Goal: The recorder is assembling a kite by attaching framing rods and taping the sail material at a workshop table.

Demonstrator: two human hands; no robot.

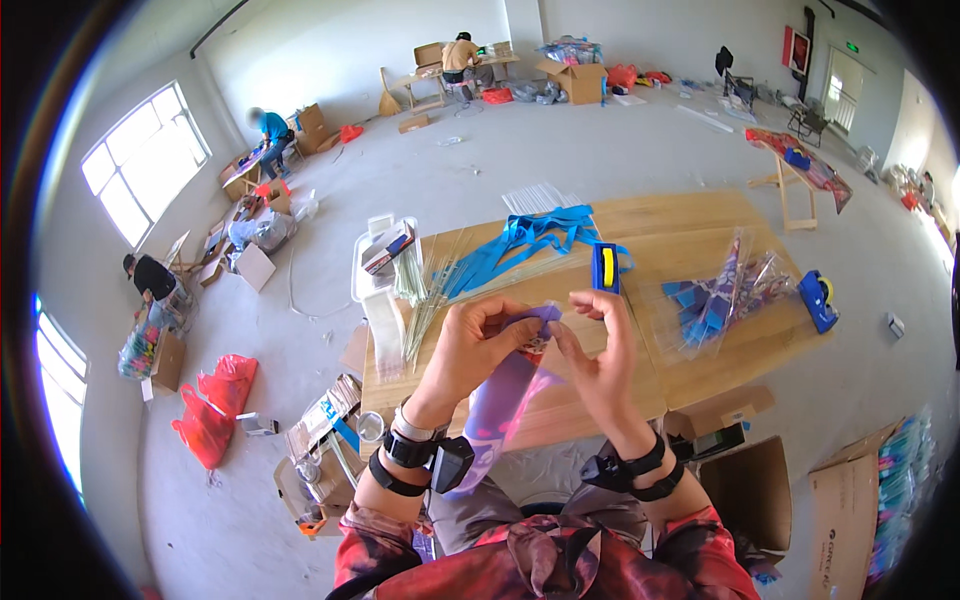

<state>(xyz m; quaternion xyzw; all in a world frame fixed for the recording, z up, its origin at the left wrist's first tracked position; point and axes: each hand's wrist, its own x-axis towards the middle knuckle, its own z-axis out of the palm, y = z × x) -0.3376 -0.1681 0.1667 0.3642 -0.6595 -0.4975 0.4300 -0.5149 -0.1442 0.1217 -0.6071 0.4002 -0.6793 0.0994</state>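
A purple and pink printed sheet (497,400) hangs in front of me above the table's near edge, its narrow upper end between my hands. My left hand (475,345) is closed on that end, thumb pressed over it and fingers curled behind. My right hand (603,350) is at the same end from the other side, its thumb against the sheet's edge and its fingers bent. Whatever lies under the right fingertips is hidden. Just beyond my hands stands a blue tape dispenser (605,267) with a yellow core.
The wooden table (690,215) carries blue ribbons (520,240), thin pale rods (440,290), a white basket (372,250) and patterned folded pieces (715,300). A second dispenser (818,302) sits at its right edge. Cardboard boxes (750,490) stand below right; red bags (217,410) lie left. Other people work farther off.
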